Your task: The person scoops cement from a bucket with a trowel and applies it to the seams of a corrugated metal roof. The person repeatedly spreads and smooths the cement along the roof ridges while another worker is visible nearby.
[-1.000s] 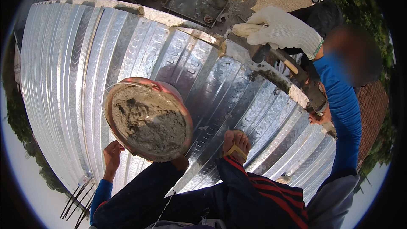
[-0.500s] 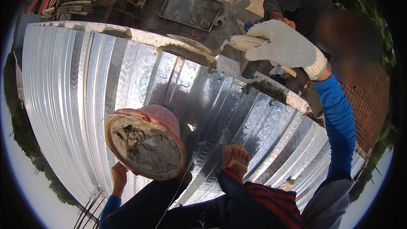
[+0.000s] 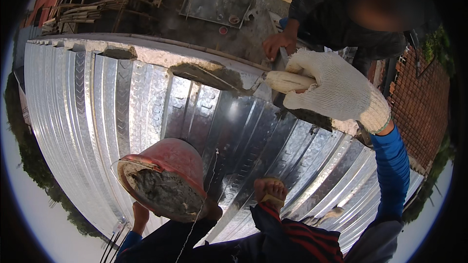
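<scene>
Right hand (image 3: 336, 87), gloved in white knit, is closed around the pale handle of a trowel (image 3: 285, 82); we note the fingers curled over the grip and the thumb lying along its near side. We see the trowel's thin blade almost edge-on, over a grey mortar patch (image 3: 222, 74) on the top of the wall (image 3: 161, 63); we cannot tell how firmly it presses.

Left hand (image 3: 140, 218), bare, is raised at the lower rim of a red bucket (image 3: 180, 158). Its fingers pass behind the rim, so we cannot tell whether they pinch it or how far they are spread.

Bucket position: on the ribbed metal sheeting (image 3: 234, 131), near our left leg, appearing tilted with its mouth toward us. We observe wet grey mix (image 3: 163, 195) inside and a wire handle at the rim.

Beyond our glove we record a co-worker's bare hand (image 3: 281, 44), just beside the wall, fingers bent.
</scene>
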Available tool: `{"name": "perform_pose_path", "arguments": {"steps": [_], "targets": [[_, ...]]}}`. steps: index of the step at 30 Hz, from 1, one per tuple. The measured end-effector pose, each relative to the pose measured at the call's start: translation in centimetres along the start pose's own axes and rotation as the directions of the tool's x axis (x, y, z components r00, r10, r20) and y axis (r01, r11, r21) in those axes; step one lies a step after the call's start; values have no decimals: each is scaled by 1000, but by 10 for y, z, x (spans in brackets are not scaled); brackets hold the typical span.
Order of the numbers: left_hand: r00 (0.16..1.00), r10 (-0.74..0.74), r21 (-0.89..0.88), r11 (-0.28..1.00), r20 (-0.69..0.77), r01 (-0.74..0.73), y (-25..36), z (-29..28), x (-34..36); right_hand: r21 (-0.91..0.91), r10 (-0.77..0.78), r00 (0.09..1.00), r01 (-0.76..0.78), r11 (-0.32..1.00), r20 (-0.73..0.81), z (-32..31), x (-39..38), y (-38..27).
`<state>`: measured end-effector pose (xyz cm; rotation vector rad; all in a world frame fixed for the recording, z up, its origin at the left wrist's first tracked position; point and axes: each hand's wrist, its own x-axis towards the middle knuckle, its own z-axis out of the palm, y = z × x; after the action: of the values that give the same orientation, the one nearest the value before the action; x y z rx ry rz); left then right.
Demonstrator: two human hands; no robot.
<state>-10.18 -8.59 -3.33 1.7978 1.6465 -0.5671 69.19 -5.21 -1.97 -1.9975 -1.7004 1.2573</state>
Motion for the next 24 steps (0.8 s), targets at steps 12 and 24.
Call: {"name": "perform_pose_path", "arguments": {"steps": [12,24], "targets": [[990,-59,-338,941,-129,12,46,7,12,226,140,949,-207,952,283,-20,33,3],[995,-48,-316,949,-85,19,40,11,7,350,255,867,-419,838,429,-17,56,32]]}}
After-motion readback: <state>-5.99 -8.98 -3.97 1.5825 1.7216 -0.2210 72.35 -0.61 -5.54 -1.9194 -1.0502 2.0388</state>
